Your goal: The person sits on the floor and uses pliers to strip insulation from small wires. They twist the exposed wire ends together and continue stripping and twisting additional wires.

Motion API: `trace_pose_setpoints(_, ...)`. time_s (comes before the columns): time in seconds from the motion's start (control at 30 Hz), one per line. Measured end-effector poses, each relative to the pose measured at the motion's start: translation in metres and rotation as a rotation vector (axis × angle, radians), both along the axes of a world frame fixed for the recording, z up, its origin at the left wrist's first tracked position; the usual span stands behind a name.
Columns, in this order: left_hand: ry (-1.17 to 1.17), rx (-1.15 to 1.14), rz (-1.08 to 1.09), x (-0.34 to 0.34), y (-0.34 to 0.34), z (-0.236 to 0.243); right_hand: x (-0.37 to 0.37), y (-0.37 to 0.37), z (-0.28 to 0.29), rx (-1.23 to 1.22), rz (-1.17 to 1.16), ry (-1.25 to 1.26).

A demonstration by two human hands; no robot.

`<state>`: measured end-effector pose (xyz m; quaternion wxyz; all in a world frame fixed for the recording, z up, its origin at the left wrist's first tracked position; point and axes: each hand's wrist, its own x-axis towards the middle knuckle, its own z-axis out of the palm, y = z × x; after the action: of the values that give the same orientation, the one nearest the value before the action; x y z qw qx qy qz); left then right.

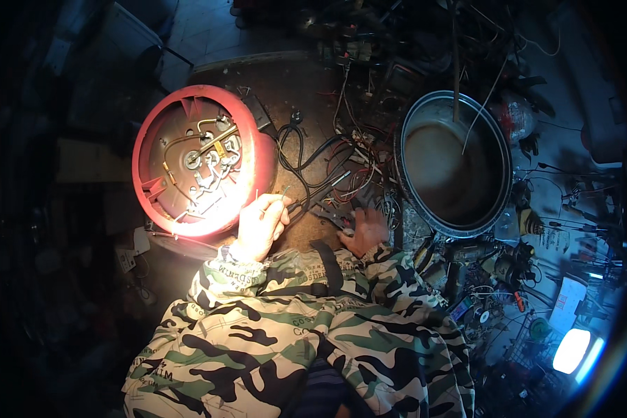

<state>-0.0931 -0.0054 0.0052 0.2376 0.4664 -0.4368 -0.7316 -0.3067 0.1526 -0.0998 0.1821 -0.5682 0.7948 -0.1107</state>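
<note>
Thin wire ends [286, 189] are being pinched beside an open red base [260, 157].
The ends are being held up in the left hand [260, 224], by the base's right side; the right hand [366, 231] is being held apart, low over the brown table [279, 80] near a metal pot [432, 155], and whether anything is being gripped there cannot be told.

Dim overall, hard glare low on the red base [261, 157]. Lit lamp [572, 350] well right of it; edges black, fisheye-bent.
</note>
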Motion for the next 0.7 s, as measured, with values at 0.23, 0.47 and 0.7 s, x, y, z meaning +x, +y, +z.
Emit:
trace_pose_setpoints(0.23,-0.014,0.064,-0.075,-0.001,-0.001,-0.002,-0.038,-0.024,-0.040,-0.020,-0.067,0.041)
trace_pose_setpoints(0.47,0.018,0.103,-0.111,-0.001,0.004,-0.010,-0.067,-0.050,-0.071,0.096,0.225,0.213)
trace_pose_setpoints(0.7,-0.009,0.113,-0.120,-0.002,0.003,-0.011,-0.069,-0.042,-0.108,-0.128,0.165,0.325)
